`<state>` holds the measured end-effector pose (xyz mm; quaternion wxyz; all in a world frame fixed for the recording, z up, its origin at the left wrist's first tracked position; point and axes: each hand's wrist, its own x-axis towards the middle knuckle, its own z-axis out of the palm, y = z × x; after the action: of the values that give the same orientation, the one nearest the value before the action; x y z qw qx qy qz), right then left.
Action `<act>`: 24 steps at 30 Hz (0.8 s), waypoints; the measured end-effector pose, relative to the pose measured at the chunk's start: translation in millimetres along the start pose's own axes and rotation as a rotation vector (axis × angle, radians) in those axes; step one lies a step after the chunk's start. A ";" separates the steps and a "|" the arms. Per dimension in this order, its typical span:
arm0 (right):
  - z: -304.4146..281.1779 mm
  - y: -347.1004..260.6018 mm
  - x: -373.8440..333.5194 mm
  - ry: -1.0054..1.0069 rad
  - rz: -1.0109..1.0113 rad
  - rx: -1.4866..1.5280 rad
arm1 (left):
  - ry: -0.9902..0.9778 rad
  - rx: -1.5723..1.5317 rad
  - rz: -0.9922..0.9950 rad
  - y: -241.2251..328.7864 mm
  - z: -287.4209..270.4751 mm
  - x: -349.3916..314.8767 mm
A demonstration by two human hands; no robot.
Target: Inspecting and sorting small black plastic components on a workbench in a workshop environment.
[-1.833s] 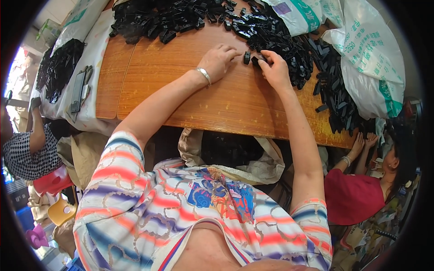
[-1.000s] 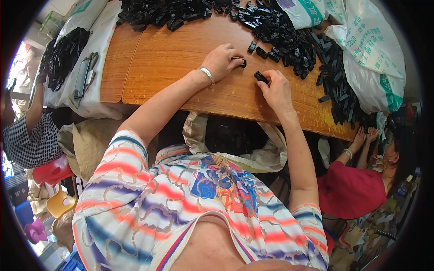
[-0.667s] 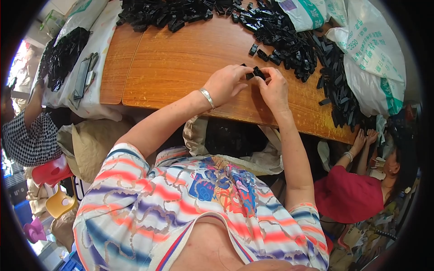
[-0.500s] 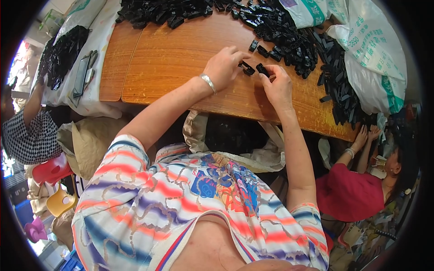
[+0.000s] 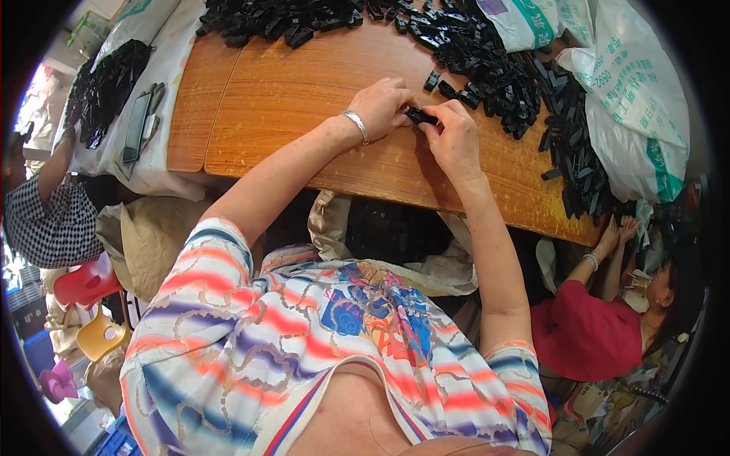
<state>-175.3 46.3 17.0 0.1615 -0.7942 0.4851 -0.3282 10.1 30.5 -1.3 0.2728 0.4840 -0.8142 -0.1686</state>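
My left hand (image 5: 382,109), with a silvery bracelet at the wrist, grips a small black plastic part (image 5: 420,115) above the wooden table. From the other side, the thumb and fingers of my right hand (image 5: 454,138) pinch the same place. Two black pieces meet there; the fingertips hide how they fit together. Just beyond my right hand lie loose black parts (image 5: 447,90), at the near fringe of a large pile of such parts (image 5: 487,72).
More black parts (image 5: 266,21) cover the table's far edge. White plastic sacks (image 5: 635,99) stand at the right. Under the near edge hangs an open pale sack (image 5: 449,281) with dark contents. A phone (image 5: 137,128) lies at left. Co-workers sit on both sides, one in a red top (image 5: 589,330).
My right hand has moved left, bringing its black piece against the one in my left hand. The two pieces were apart before.
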 end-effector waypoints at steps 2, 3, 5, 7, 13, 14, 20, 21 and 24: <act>-1.2 2.9 3.6 0.006 -0.002 -0.011 | 0.004 0.007 -0.002 -0.5 0.8 0.6; -1.5 3.5 4.5 0.015 -0.001 -0.023 | 0.006 0.015 -0.001 -0.6 1.3 0.4; -2.7 2.0 4.7 -0.017 0.001 -0.034 | -0.002 -0.001 -0.013 -0.9 0.4 0.3; -3.3 -1.4 2.8 -0.048 -0.002 -0.042 | -0.005 -0.013 -0.027 -0.9 -1.1 -0.8; 12.2 0.7 -14.5 -0.038 -0.276 -0.289 | 0.033 0.051 -0.031 -7.2 10.9 -1.1; 11.7 1.7 -16.4 -0.013 -0.275 -0.277 | 0.035 0.055 -0.025 -11.2 17.3 0.7; 6.7 2.1 -40.4 0.104 -0.271 -0.149 | 0.408 -0.018 0.109 -52.3 -49.2 -23.8; 5.2 -1.9 -44.7 0.102 -0.258 -0.167 | 0.585 0.059 0.055 -74.9 -72.2 -28.8; 5.9 -9.9 -44.7 0.077 -0.276 -0.186 | 0.951 0.396 -0.163 -159.3 -143.7 -53.5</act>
<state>-178.8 89.9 2.1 0.0218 -0.8517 0.4055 -0.3312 228.8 0.5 12.0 0.5015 0.6111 -0.5765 0.2065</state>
